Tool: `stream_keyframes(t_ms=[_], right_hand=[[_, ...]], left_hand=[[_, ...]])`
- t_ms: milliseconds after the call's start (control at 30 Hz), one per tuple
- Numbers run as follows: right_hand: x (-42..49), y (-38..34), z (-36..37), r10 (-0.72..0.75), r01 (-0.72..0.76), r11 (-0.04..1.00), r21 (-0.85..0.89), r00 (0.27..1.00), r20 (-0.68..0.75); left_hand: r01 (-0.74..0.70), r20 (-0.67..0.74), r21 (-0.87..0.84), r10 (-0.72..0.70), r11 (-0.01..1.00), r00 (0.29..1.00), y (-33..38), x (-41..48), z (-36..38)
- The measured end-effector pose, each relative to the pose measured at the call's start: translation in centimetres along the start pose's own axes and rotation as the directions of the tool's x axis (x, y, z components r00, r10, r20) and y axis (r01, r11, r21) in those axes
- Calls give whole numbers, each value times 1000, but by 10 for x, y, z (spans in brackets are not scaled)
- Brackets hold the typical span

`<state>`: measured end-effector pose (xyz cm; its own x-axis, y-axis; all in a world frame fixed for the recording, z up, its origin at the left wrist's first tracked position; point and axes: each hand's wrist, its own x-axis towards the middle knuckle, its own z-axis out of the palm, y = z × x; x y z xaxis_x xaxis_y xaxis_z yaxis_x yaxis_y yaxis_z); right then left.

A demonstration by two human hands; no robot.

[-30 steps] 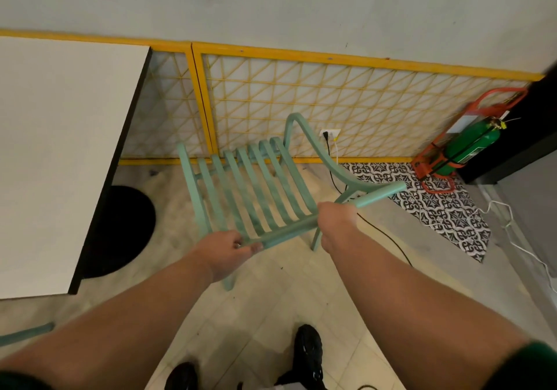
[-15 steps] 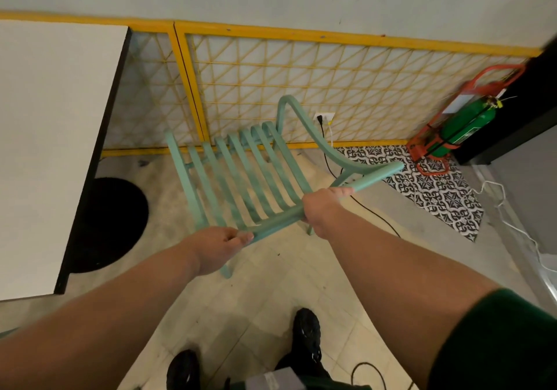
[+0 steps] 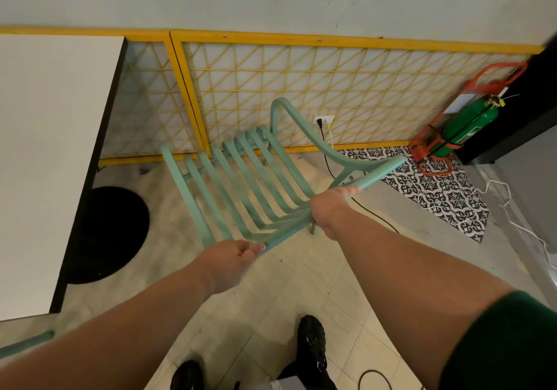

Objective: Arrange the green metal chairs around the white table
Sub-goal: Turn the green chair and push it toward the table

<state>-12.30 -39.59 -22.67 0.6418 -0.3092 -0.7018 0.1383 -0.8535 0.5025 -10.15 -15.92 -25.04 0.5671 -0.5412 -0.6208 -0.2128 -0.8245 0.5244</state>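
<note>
A green metal chair (image 3: 241, 178) with slatted seat and back stands in front of me, facing the yellow lattice fence. My left hand (image 3: 232, 261) grips the left end of its top back rail, fingers curled round the tube. My right hand (image 3: 330, 208) grips the same rail further right. The white table (image 3: 45, 163) with a dark edge fills the left side, to the left of the chair. Part of a second green chair (image 3: 24, 344) shows at the bottom left.
The table's round black base (image 3: 111, 233) sits on the floor left of the chair. A yellow lattice fence (image 3: 331, 88) lines the wall behind. A green cylinder (image 3: 464, 124) in a red stand, a patterned mat (image 3: 437, 187) and cables lie right. My shoes (image 3: 313, 344) are below.
The view has shifted slightly and the chair sits a little further right of the table edge. Both hands keep their grip on the top rail.
</note>
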Motion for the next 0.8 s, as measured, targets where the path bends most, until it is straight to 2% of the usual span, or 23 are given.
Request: stream_keyframes(t_ms=[267,433,600,667,700,733,767,800], right_hand=[[32,17,12,-24,24,1000,5,998,59],[20,33,7,-43,45,999,-19,997,66],[23,44,2,8,-14,997,78,997,75],[24,46,2,77,-85,970,230,996,43],[27,44,5,140,-141,922,362,990,29],[32,44,11,201,-186,813,551,979,34],[37,42,18,244,-206,563,801,967,78],[41,41,25,278,-186,189,964,952,129]], left_hand=[[14,-66,-56,-17,998,998,24,-1,26],[9,-91,-123,-20,992,996,36,1,44],[-10,-108,-163,-8,987,994,46,4,49],[-16,-111,-198,-6,980,994,46,8,49],[-18,-112,-210,-5,978,994,48,9,48],[-24,-116,-213,-1,977,993,49,9,47],[-30,-120,-213,4,977,993,50,9,46],[-38,-125,-210,12,977,992,51,8,45]])
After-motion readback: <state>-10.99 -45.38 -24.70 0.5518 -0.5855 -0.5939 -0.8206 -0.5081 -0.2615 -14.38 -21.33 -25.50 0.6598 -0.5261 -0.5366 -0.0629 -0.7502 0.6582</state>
